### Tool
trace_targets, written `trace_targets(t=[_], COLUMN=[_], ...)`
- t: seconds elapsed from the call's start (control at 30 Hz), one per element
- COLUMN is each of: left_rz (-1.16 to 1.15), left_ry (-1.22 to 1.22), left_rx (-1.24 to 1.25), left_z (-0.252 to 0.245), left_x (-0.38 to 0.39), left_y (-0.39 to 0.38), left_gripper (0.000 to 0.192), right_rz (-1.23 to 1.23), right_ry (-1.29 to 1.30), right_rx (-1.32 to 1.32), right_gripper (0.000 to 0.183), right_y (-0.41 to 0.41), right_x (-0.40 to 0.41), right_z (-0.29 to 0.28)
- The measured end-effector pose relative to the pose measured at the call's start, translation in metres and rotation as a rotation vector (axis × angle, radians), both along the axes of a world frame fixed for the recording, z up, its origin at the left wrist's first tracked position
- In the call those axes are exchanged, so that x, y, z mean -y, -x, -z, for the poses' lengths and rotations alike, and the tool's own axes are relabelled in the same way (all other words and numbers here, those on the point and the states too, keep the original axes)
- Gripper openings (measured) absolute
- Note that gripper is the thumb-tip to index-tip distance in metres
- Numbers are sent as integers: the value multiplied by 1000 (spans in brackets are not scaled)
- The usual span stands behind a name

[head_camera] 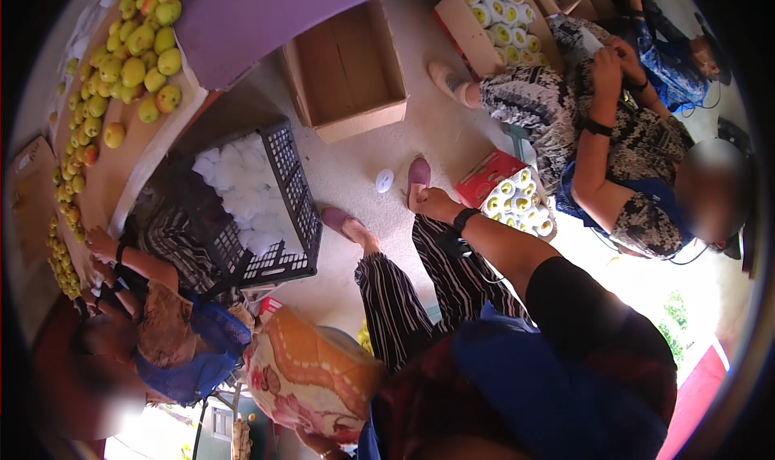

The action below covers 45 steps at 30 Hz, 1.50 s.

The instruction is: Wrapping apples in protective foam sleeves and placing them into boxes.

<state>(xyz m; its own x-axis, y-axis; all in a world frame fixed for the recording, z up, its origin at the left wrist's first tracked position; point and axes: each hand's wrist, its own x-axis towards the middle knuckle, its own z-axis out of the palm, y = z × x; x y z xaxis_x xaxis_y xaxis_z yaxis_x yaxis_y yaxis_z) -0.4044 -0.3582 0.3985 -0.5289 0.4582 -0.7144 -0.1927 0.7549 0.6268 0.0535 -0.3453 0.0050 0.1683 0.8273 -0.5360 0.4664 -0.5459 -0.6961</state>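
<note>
My right hand (pixel 441 206), with a black band on its wrist, hangs above my striped trousers and pink shoe (pixel 419 172). Its fingers are curled; whether they hold anything cannot be made out. At the bottom edge, my left hand (pixel 318 443) is at the lower edge of an orange and cream floral cloth bundle (pixel 309 375), its fingers partly hidden. A red carton (pixel 490 172) of green apples in white foam nets (pixel 521 204) stands beyond my right hand. A white oval piece (pixel 384 180) lies on the floor near my shoes.
A black plastic crate (pixel 290 181) holds white foam nets (pixel 248 187). Loose apples (pixel 133 71) cover a table at left. An open cardboard box (pixel 345 66) stands ahead, another carton (pixel 478 42) holds netted apples. Co-workers sit at left (pixel 169 333) and right (pixel 629 175); a third person (pixel 675 72) is farther right.
</note>
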Motion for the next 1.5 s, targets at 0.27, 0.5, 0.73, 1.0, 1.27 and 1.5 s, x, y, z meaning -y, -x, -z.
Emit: trace_targets(t=[0.27, 0.5, 0.73, 1.0, 1.27, 1.5], left_rz=[253, 481, 327, 252, 351, -186], left_ry=[-24, 72, -122, -137, -87, 31], left_rx=[78, -130, 64, -34, -123, -79], left_z=[463, 664, 634, 470, 272, 75], left_x=[-103, -44, -71, -94, 10, 75], left_y=[-205, -95, -128, -91, 122, 95], left_gripper=[38, 56, 36, 29, 43, 57], right_rz=[30, 282, 499, 598, -142, -381], right_ry=[526, 369, 553, -175, -109, 315], right_rx=[-75, -315, -221, -232, -114, -778], right_gripper=[33, 54, 48, 39, 35, 58], right_y=[93, 138, 123, 134, 226, 232], right_x=[-14, -37, -61, -154, -231, -142], right_z=[114, 211, 268, 51, -55, -134])
